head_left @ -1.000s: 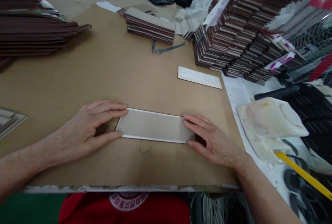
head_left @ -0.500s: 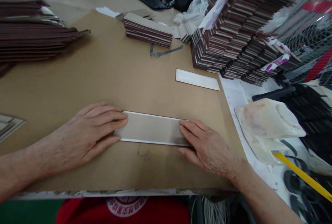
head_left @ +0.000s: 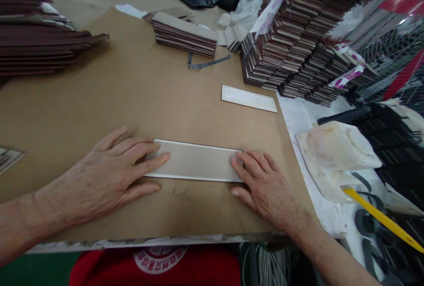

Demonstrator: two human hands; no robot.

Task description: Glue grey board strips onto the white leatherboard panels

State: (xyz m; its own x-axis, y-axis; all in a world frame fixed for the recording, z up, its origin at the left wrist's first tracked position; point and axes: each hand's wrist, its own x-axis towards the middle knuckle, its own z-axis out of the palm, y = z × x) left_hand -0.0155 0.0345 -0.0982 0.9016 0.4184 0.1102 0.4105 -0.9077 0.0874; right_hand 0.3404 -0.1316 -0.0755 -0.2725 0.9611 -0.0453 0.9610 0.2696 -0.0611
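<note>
A flat beige rectangular strip with white long edges [head_left: 195,161] lies on the brown-covered worktable in front of me. On its left end rest the fingertips of my left hand [head_left: 115,171], with the fingers spread and the thumb on the table below the strip. My right hand [head_left: 265,184] touches the right end, its fingers laid out over the corner and its thumb near the lower edge. Beyond the strip, by itself, lies a white rectangular piece with a thin dark edge [head_left: 249,98].
Dark brown sheets [head_left: 39,49] are piled at the left. A small stack of strips [head_left: 185,34] and a grey band [head_left: 210,63] lie farther back. Tall bundles of brown strips [head_left: 291,47] stand back right. On the right are a stained whitish block [head_left: 338,149] and a yellow handle [head_left: 380,217].
My left fingers have spread wider, the index finger now reaching onto the strip and the thumb moving down off its edge. My right fingers have shifted slightly. The whole view has moved a little.
</note>
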